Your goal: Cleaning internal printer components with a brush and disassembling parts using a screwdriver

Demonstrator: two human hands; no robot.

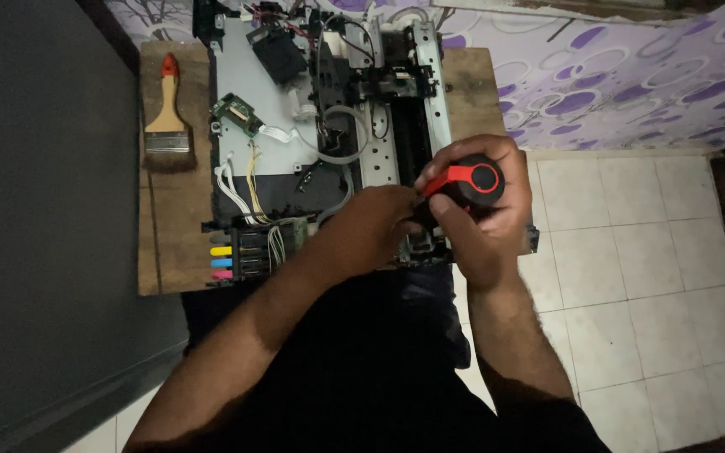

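An opened printer (329, 126) with its metal frame, circuit board, wires and tubes exposed lies on a small wooden table (169, 226). My right hand (484, 210) grips a screwdriver with a black and red handle (467, 180) over the printer's near right corner. My left hand (371, 226) rests on the printer's near edge beside it, fingertips at the screwdriver's shaft. The tip is hidden by my hands.
A paintbrush with a wooden handle and red end (168, 117) lies on the table's left part. Coloured ink tanks (232, 252) sit at the printer's near left corner. A dark wall (44, 210) stands to the left, and white floor tiles (631, 252) spread to the right.
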